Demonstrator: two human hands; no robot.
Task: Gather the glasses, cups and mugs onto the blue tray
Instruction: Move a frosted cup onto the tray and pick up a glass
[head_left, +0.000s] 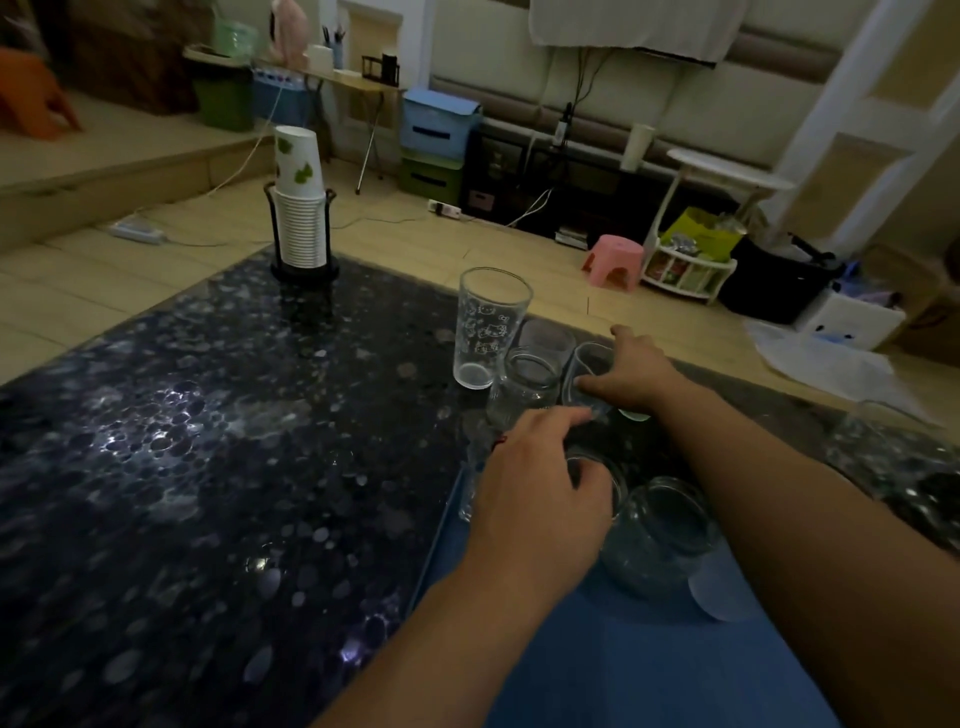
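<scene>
- Head view, nearest: blue tray (597, 665) at bench (208, 441) edge, already carrying a clear jar-like glass (660, 535) and a frosted cup (719, 587), likely parked close to free the far end.
- Left hand (535, 493) curled over a small glass (597, 478), fingertips pinching its rim.
- Right hand (631, 374) wrapped round a short tumbler (587, 374), apparently for lifting.
- Farther off: printed tall glass (488, 327), transparent, upright, off the tray; paper cup stack (300, 208) well apart.

Table (182, 467): dark, speckled and glossy, fills the lower left of the frame.
Paper cup stack (298, 208): upright in a black holder, upper left.
Pink stool (615, 260): on the floor, right of centre.
Blue storage box (439, 122): upper centre, atop a green one.
</scene>
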